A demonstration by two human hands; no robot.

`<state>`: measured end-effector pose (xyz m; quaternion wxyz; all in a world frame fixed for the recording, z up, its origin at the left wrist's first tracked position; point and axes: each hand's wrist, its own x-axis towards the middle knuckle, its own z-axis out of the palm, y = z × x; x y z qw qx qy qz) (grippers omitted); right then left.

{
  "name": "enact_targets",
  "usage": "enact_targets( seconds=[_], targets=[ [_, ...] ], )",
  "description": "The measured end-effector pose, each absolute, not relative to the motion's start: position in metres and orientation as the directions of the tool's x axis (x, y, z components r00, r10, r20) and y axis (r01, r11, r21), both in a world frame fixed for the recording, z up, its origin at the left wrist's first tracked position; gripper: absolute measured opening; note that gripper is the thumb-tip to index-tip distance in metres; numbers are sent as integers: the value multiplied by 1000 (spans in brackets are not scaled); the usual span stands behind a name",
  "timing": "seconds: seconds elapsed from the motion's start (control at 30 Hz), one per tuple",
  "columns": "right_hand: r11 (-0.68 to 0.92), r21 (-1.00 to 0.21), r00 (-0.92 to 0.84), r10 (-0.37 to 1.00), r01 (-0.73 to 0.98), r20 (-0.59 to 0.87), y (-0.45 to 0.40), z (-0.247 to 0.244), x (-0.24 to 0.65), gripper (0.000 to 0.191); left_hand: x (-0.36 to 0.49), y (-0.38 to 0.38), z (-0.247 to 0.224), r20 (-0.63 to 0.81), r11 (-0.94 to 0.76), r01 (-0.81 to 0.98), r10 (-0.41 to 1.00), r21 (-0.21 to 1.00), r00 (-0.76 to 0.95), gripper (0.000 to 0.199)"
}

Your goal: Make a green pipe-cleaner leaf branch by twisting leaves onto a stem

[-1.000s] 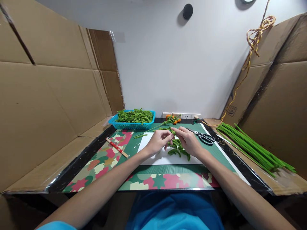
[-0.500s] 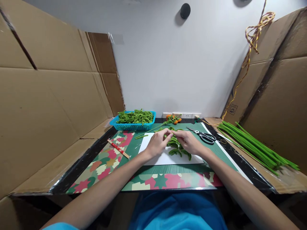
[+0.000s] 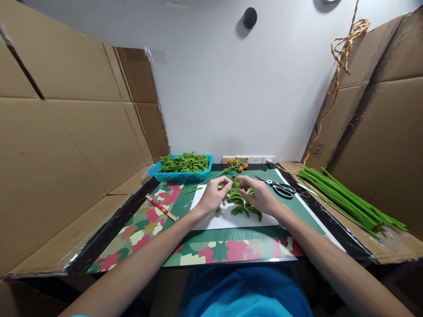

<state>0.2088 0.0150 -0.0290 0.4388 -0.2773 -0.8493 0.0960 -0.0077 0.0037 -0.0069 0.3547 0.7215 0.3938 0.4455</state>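
Note:
Over a white sheet (image 3: pixel 211 223), my left hand (image 3: pixel 214 194) has its thumb and forefinger drawn together in a pinch. What lies between those fingertips is too small to make out. Just to its right, my right hand (image 3: pixel 259 193) hovers with fingers curved and thumb apart, and no object shows in it. Curled green pipe-cleaner pieces (image 3: pixel 239 211) lie on the sheet between and below the hands; some are partly hidden by the fingers.
A blue basket (image 3: pixel 180 177) of bent green pieces stands back left. Beyond the hands lies an orange-topped green stem (image 3: pixel 243 166). Scissors (image 3: pixel 284 190) and long green pipe cleaners (image 3: pixel 350 202) lie right, wrapped chopsticks (image 3: pixel 161 207) left. Cardboard walls (image 3: pixel 76 141) flank the table.
My hands were together, fingertips meeting; now they have drawn apart, leaving a gap. My right fingers have spread from a pinch. The view has shifted slightly.

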Motion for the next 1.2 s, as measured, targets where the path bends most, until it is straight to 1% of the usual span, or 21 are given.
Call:
enact_targets(
  seconds=[0.07, 0.13, 0.27, 0.37, 0.63, 1.03, 1.2],
  targets=[
    [836, -385, -445, 538, 391, 716, 15, -31, 210, 20, -6, 5, -8, 322, -391, 204, 897, 897, 304, 40],
    [841, -370, -431, 524, 394, 734, 15, -32, 210, 15, -5, 6, -8, 283, -346, 167, 906, 923, 316, 43],
    [848, -354, -402, 505, 394, 763, 16, -33, 211, 16, -6, 6, -8, 235, -290, 121, 912, 949, 337, 44],
    [858, -344, -413, 491, 381, 767, 16, -32, 212, 18, -7, 8, -10, 221, -274, 106, 908, 956, 355, 44],
    [875, -328, -472, 471, 355, 745, 13, -30, 211, 20, -12, 7, -8, 168, -252, 130, 875, 959, 455, 41],
    [872, -319, -444, 468, 370, 764, 12, -28, 209, 18, -12, 5, -1, 214, -327, 150, 840, 933, 499, 43],
    [883, -302, -447, 447, 359, 775, 11, -28, 209, 17, -12, 7, -3, 232, -340, 146, 842, 929, 488, 43]
  ],
)
